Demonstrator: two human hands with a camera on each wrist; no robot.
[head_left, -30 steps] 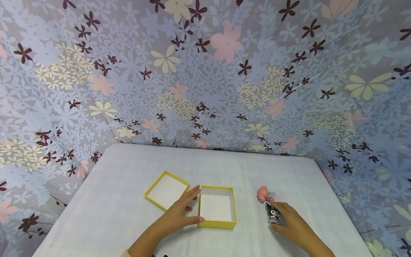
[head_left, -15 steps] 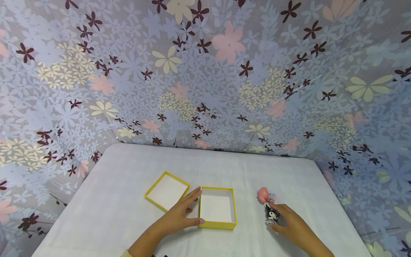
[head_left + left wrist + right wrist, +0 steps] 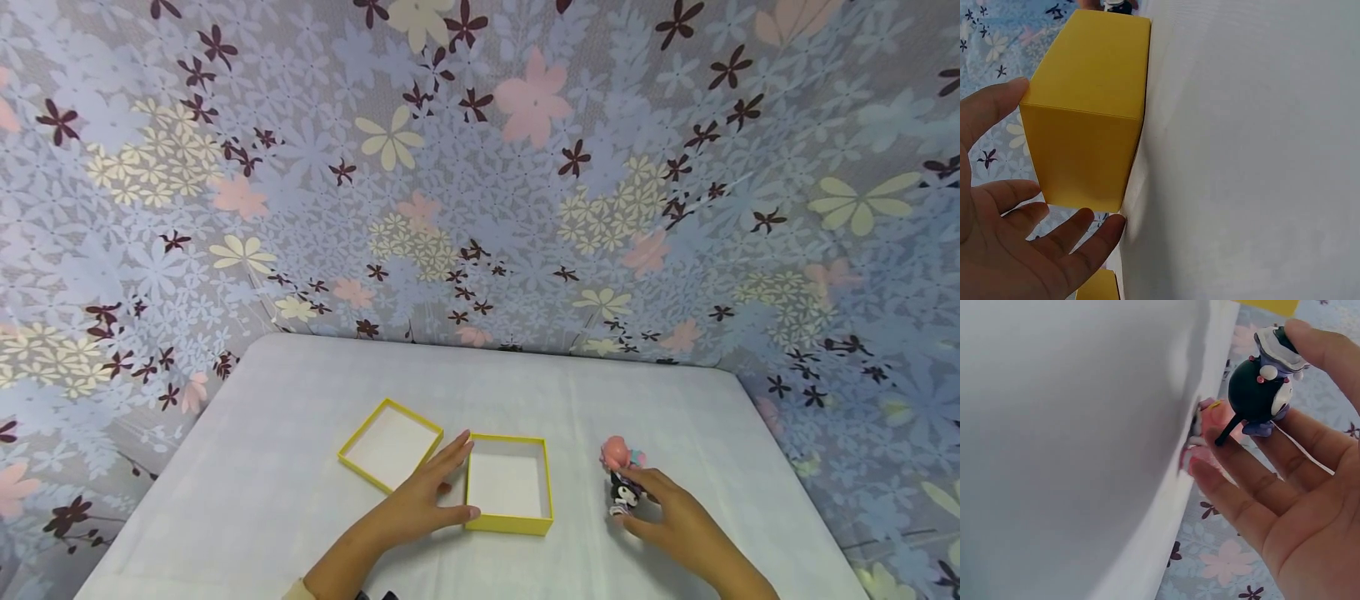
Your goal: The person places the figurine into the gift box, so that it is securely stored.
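Observation:
A small black-and-white figurine (image 3: 623, 494) with a black hood is pinched between the thumb and fingers of my right hand (image 3: 675, 518). In the right wrist view the thumb presses one end of the figurine (image 3: 1260, 387) and the fingers lie at its head end. Just beyond it in the head view lies a pink figurine (image 3: 615, 452) with a light-blue part. A yellow square box (image 3: 510, 524), white inside, stands open-topped at the table's middle. My left hand (image 3: 420, 500) rests against its left side, fingers extended; in the left wrist view the thumb touches the box (image 3: 1085, 112).
Left of the box, turned at an angle, lies a shallow yellow-rimmed tray or lid (image 3: 386, 446), white inside. A pale cloth covers the table (image 3: 300, 392). Flower-patterned fabric (image 3: 480, 208) rises behind it and at both sides.
My right hand and the black-and-white figurine have shifted slightly left, toward the box. The left hand, the box and the tray stay almost where they were.

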